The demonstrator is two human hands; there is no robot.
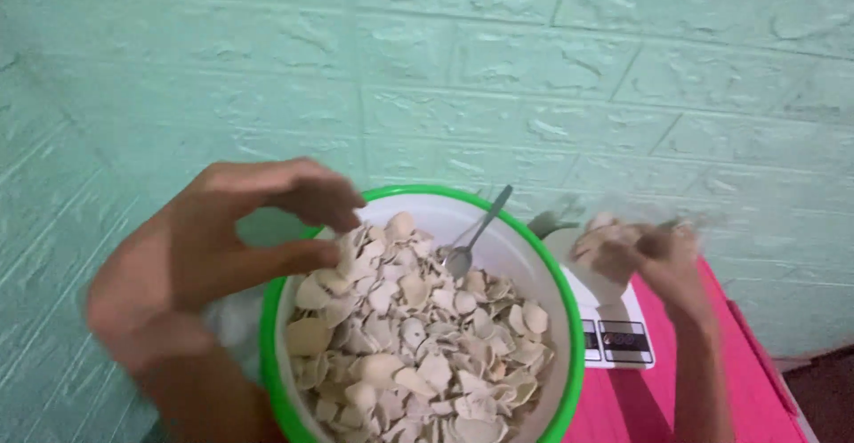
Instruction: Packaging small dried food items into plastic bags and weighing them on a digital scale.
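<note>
The left hand (pixel 222 247) curled half-open, fingertips brushing one green-rimmed white bowl (pixel 285 381) heaped with countless pale, thin, curled chips (pixel 418 345). One metal spoon (pixel 476 234) stood in them. The blurred right hand (pixel 645 252) clutched chips above one white scale (pixel 614 332).

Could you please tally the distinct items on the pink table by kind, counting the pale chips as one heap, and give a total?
Green-rimmed white bowl: 1
Heap of pale chips: 1
Metal spoon: 1
White kitchen scale: 1
Total: 4
The right hand, blurred, holds a few chips above the scale; the left hand curls over the bowl's rim.
</note>
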